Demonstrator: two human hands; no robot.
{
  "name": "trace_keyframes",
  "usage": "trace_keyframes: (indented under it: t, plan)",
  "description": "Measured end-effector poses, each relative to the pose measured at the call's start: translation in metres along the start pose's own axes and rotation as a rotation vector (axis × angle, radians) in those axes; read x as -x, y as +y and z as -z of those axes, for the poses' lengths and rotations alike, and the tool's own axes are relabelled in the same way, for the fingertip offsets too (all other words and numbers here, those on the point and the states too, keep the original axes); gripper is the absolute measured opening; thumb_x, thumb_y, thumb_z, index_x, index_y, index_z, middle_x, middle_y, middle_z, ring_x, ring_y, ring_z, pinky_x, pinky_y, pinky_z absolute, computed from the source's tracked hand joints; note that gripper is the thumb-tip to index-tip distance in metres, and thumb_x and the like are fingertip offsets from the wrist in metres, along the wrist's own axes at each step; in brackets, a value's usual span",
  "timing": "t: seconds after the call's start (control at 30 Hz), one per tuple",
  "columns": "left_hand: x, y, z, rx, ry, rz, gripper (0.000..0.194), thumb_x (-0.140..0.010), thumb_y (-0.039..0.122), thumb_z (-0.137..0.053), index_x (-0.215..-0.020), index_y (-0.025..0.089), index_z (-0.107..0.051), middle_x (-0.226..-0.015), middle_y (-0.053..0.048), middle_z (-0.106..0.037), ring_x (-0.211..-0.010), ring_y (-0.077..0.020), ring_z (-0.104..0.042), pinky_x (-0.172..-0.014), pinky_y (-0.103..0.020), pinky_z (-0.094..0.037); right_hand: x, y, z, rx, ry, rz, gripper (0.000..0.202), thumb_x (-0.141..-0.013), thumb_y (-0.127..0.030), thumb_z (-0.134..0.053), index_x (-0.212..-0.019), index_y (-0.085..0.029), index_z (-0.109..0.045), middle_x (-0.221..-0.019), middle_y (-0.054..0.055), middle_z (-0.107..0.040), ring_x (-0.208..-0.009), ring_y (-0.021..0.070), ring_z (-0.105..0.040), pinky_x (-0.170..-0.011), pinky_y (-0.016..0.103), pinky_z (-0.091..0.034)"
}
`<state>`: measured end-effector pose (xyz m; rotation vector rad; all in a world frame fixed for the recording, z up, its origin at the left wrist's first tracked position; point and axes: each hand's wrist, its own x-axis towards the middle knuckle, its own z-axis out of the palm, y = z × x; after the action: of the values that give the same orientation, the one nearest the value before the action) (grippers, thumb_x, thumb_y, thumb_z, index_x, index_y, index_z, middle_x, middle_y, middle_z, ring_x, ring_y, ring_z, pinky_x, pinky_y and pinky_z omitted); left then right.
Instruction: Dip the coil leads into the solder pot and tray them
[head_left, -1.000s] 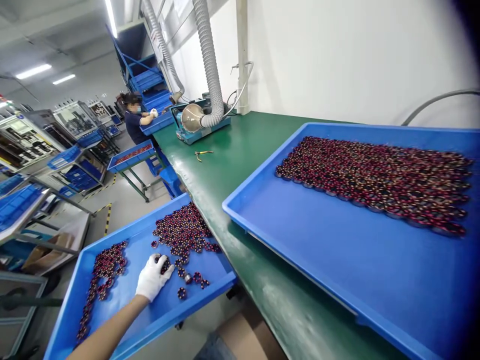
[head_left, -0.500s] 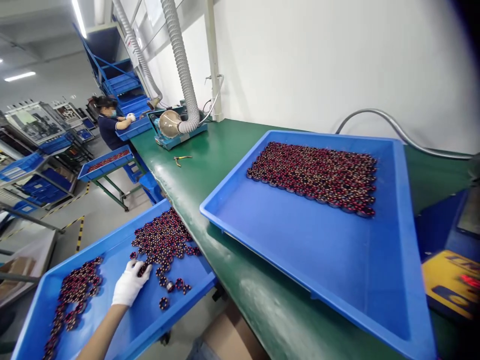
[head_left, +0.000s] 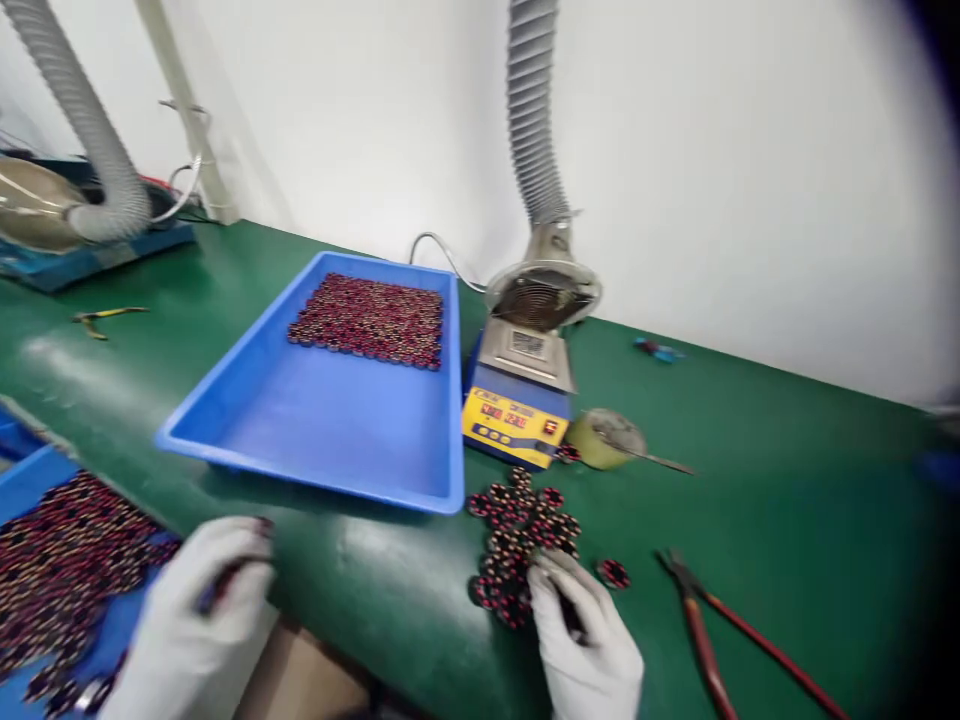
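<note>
My left hand (head_left: 202,610), in a white glove and blurred by motion, is closed around one or more small dark, red-flecked round parts that look like wound motor stators. It is over the table's front edge, right of the lower blue tray (head_left: 34,480) that holds many such stators (head_left: 67,570). My right hand (head_left: 581,630), also gloved, has its fingers curled at the lower right of a loose pile of stators (head_left: 514,540). A dark stator shows partly between those fingers. One single stator (head_left: 613,573) lies apart, to the right of the pile.
A large blue tray (head_left: 337,430) on the green table holds packed rows of stators (head_left: 375,318). Behind the pile stand a yellow-and-blue solder pot (head_left: 517,410) under an extraction hose (head_left: 534,110) and a tub (head_left: 606,440) with a stick. Red-handled pliers (head_left: 701,640) lie right, yellow-handled cutters (head_left: 109,315) left.
The view has swung right, bringing the solder pot, loose pile and my right hand into sight. My left hand has left the lower tray, lifting stators toward the table.
</note>
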<state>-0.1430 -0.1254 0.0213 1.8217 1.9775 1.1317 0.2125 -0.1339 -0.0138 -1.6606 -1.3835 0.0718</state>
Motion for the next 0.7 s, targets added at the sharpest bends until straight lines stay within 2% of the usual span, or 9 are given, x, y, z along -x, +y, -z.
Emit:
trace_keyframes:
  t: [0.07,0.1,0.2,0.27,0.33,0.43,0.53,0.6,0.7]
  plan:
    - [-0.003,0.045,-0.050,-0.159,-0.431,-0.454,0.024,-0.079,0.050,-0.051,-0.078,0.027,-0.057,-0.090,-0.003,-0.062,-0.069,-0.0193,-0.062,-0.060,-0.032,-0.053,0.005,-0.004,0.009,0.063,0.041,0.061,0.013,-0.077,-0.033,-0.064,-0.080,-0.021,-0.065,-0.101,0.010,-0.064,-0.087,0.0221,-0.062,-0.076,0.036,-0.052]
    - [-0.003,0.064,-0.073,-0.291,-0.640,-0.628,0.024,-0.081,0.048,-0.049,-0.079,0.026,-0.057,-0.087,-0.004,-0.062,-0.063,-0.0194,-0.060,-0.054,-0.032,-0.051,0.009,-0.003,0.013,0.079,0.043,0.062,0.011,-0.075,-0.033,-0.067,-0.075,-0.022,-0.065,-0.097,0.008,-0.065,-0.085,0.0218,-0.062,-0.074,0.035,-0.052]
    - [-0.005,0.106,-0.124,-0.318,-0.773,-0.786,0.023,-0.079,0.045,-0.055,-0.081,0.023,-0.058,-0.085,-0.007,-0.061,-0.065,-0.0245,-0.059,-0.052,-0.036,-0.050,0.024,0.005,0.024,0.045,0.075,-0.057,0.019,-0.072,-0.035,-0.069,-0.062,-0.021,-0.061,-0.074,0.005,-0.066,-0.070,0.0195,-0.063,-0.065,0.030,-0.052]
    - [-0.011,0.125,-0.145,-0.289,-0.787,-0.816,0.031,-0.076,0.048,-0.059,-0.092,0.021,-0.057,-0.093,-0.009,-0.061,-0.072,-0.0267,-0.059,-0.057,-0.039,-0.051,0.031,0.014,0.028,0.007,0.164,-0.187,0.025,-0.071,-0.039,-0.069,-0.058,-0.020,-0.058,-0.070,0.005,-0.066,-0.064,0.0192,-0.063,-0.060,0.029,-0.051]
    - [-0.018,0.142,-0.155,-0.269,-0.790,-0.822,0.052,-0.071,0.053,-0.064,-0.109,0.019,-0.052,-0.107,-0.014,-0.058,-0.079,-0.0287,-0.059,-0.062,-0.041,-0.052,0.032,0.021,0.029,-0.045,0.231,-0.291,0.029,-0.069,-0.042,-0.069,-0.057,-0.019,-0.057,-0.070,0.007,-0.066,-0.064,0.0204,-0.063,-0.060,0.029,-0.052]
    - [-0.023,0.158,-0.152,-0.251,-0.776,-0.806,0.071,-0.068,0.050,-0.068,-0.127,0.021,-0.040,-0.130,-0.019,-0.045,-0.091,-0.0325,-0.057,-0.070,-0.045,-0.052,0.025,0.025,0.029,-0.062,0.215,-0.396,0.029,-0.070,-0.046,-0.066,-0.071,-0.017,-0.061,-0.084,0.010,-0.067,-0.078,0.0244,-0.065,-0.071,0.034,-0.053]
    - [-0.016,0.150,-0.131,-0.175,-0.692,-0.791,0.066,-0.072,0.042,-0.065,-0.130,0.024,-0.038,-0.136,-0.015,-0.042,-0.110,-0.0341,-0.050,-0.085,-0.048,-0.050,0.014,0.024,0.029,0.106,0.103,-0.488,0.052,-0.068,-0.045,-0.063,-0.112,-0.018,-0.054,-0.119,0.014,-0.056,-0.105,0.0329,-0.056,-0.086,0.047,-0.047]
    - [-0.006,0.127,-0.110,-0.096,-0.575,-0.787,0.059,-0.077,0.041,-0.059,-0.130,0.028,-0.039,-0.131,-0.011,-0.049,-0.111,-0.0304,-0.052,-0.088,-0.045,-0.050,0.007,0.025,0.026,0.227,-0.057,-0.444,0.076,-0.062,-0.038,-0.066,-0.131,-0.022,-0.038,-0.138,0.014,-0.038,-0.117,0.0369,-0.046,-0.088,0.051,-0.045]
    - [0.006,0.070,-0.072,-0.090,-0.445,-0.789,0.051,-0.081,0.035,-0.054,-0.129,0.040,-0.038,-0.114,-0.004,-0.063,-0.096,-0.0249,-0.063,-0.080,-0.040,-0.055,-0.001,0.033,0.021,0.330,-0.302,-0.207,0.097,-0.050,-0.028,-0.069,-0.137,-0.023,-0.026,-0.147,0.013,-0.017,-0.126,0.0402,-0.034,-0.089,0.049,-0.045]
